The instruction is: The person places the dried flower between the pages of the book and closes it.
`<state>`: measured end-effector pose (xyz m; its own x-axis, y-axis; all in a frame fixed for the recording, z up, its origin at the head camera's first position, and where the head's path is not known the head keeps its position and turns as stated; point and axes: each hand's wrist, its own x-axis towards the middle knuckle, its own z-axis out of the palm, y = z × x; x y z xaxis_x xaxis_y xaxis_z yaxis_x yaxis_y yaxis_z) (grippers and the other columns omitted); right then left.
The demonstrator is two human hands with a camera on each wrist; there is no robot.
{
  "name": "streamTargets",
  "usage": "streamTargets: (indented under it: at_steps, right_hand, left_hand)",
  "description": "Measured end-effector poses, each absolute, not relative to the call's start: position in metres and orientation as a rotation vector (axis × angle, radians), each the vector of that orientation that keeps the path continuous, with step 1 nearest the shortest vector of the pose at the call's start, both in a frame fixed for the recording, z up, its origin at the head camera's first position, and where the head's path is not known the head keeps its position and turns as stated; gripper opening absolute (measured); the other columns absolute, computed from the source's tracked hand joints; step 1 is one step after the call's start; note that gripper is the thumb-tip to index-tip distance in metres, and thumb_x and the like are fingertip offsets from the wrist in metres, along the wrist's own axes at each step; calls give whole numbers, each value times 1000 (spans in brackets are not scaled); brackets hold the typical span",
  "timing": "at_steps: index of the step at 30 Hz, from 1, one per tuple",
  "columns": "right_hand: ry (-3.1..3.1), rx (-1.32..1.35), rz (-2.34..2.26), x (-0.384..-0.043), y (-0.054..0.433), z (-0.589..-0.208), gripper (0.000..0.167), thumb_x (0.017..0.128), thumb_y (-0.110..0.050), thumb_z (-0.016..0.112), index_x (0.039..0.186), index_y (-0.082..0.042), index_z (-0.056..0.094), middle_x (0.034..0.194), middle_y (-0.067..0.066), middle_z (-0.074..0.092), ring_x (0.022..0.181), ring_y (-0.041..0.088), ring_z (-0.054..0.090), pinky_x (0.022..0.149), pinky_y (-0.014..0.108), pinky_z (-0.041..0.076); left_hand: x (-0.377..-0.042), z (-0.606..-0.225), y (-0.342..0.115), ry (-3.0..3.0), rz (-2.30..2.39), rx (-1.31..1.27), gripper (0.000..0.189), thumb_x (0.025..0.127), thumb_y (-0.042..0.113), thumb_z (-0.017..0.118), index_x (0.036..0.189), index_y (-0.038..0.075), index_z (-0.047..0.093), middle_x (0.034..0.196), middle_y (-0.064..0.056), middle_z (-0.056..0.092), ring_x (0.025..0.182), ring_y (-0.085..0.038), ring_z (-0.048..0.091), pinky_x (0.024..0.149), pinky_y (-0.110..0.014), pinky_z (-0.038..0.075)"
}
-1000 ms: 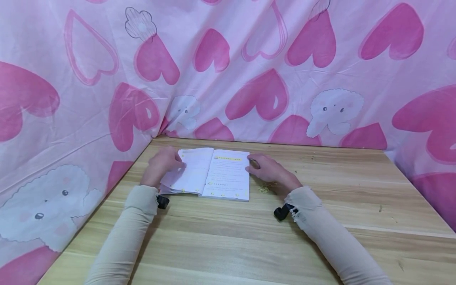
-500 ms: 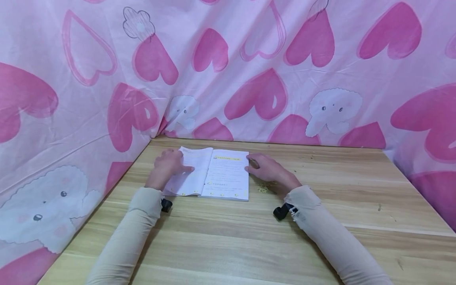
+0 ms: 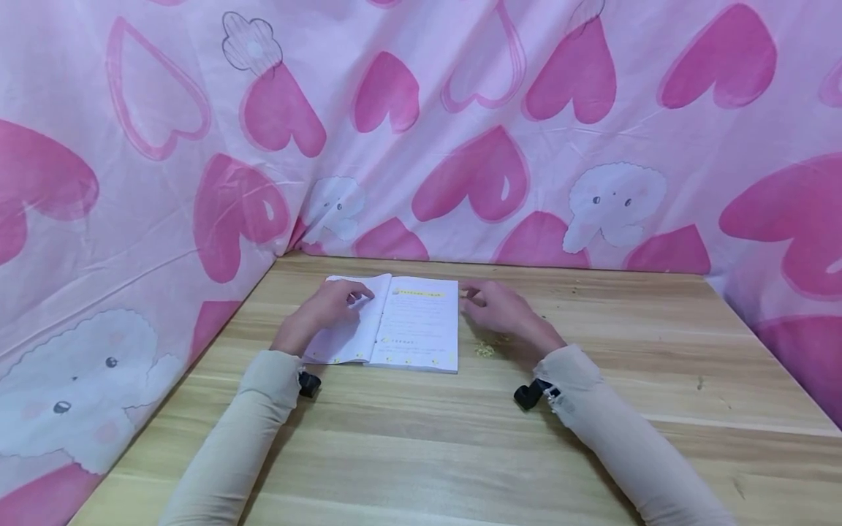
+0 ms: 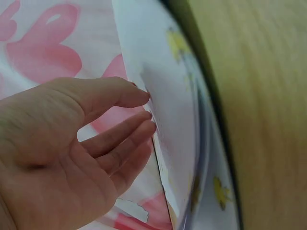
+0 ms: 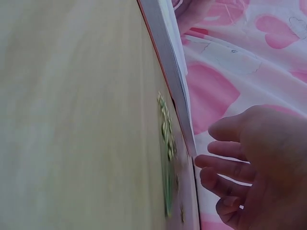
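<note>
An open book point(image 3: 421, 329) with printed text and yellow decorations lies on the wooden table. My left hand point(image 3: 331, 305) is over its left page point(image 3: 349, 340), fingertips near the fold in the middle. In the left wrist view the thumb and loosely bent fingers point(image 4: 132, 139) of that hand meet the page point(image 4: 168, 110), holding nothing between them. My right hand point(image 3: 500, 307) is just off the book's right edge. From the right wrist, its relaxed fingers point(image 5: 225, 165) show beside the corner of the page block point(image 5: 180, 91), with nothing in them.
Small pale yellow bits point(image 3: 484, 349) lie on the table point(image 3: 421, 453) right of the book, near my right hand. A pink cloth point(image 3: 460, 146) printed with hearts hangs along the left and back edges of the table.
My left hand has slid right across the left page toward the fold, and the page's raised left edge lies flatter. My right hand has drawn slightly away from the right edge.
</note>
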<state>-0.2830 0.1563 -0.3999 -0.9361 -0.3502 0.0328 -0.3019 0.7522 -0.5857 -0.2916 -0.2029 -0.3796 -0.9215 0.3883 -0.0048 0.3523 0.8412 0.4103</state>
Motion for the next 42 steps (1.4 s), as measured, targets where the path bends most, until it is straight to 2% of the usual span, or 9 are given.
streamTargets:
  at_steps: [2, 5, 15, 20, 27, 33, 37, 42]
  right_hand:
    - [2869, -524, -933, -280, 160, -398, 41, 108, -30, 64, 147, -16, 64, 133, 6, 72, 96, 25, 72, 86, 46, 60]
    - [2898, -569, -900, -278, 168, -397, 34, 108, -30, 65, 137, -13, 70, 125, 6, 75, 112, 26, 73, 98, 50, 60]
    - [2918, -686, -782, -263, 193, -394, 12, 105, -24, 71, 106, -15, 79, 99, -2, 77, 94, 16, 71, 88, 43, 61]
    - [2893, -744, -754, -255, 202, -391, 9, 105, -23, 72, 101, -17, 78, 94, -5, 77, 90, 13, 70, 85, 38, 59]
    - [2796, -747, -725, -245, 215, -387, 9, 102, -22, 75, 93, -21, 76, 83, -6, 71, 79, 14, 61, 72, 31, 53]
    - [2716, -796, -623, -238, 222, -384, 11, 103, -28, 76, 92, -23, 75, 84, -7, 68, 81, 13, 58, 76, 31, 51]
    - [2651, -828, -628, -236, 226, -379, 18, 97, -34, 83, 91, -20, 73, 85, -5, 67, 82, 13, 58, 75, 29, 49]
    - [2610, -843, -638, -237, 228, -379, 17, 95, -28, 85, 91, -19, 73, 86, -6, 68, 81, 11, 60, 75, 26, 51]
  left_hand:
    - [-291, -380, -201, 2922, 623, 603, 46, 91, -6, 73, 136, 5, 73, 130, -21, 74, 124, -38, 67, 111, -54, 52]
    - [-290, -380, -200, 2912, 625, 608, 46, 92, -6, 72, 137, 3, 71, 130, -22, 73, 124, -39, 66, 111, -54, 53]
    - [-291, -381, -195, 2884, 595, 638, 49, 94, -4, 67, 143, 1, 65, 133, -25, 69, 130, -41, 61, 114, -55, 49]
    - [-287, -379, -193, 2894, 559, 613, 49, 96, -1, 66, 145, 2, 63, 135, -26, 65, 129, -41, 59, 113, -55, 49]
    - [-285, -380, -192, 2888, 531, 569, 49, 101, 5, 61, 150, 5, 58, 143, -26, 60, 133, -39, 56, 115, -55, 48]
    - [-286, -381, -192, 2905, 522, 587, 48, 102, 6, 61, 149, 4, 58, 145, -27, 58, 135, -41, 56, 117, -56, 47]
    - [-286, -382, -193, 2916, 514, 606, 48, 101, 5, 61, 148, 3, 58, 144, -29, 58, 134, -43, 56, 116, -58, 47]
    - [-287, -383, -192, 2917, 520, 609, 47, 101, 5, 61, 148, 3, 58, 145, -28, 58, 134, -43, 56, 116, -57, 47]
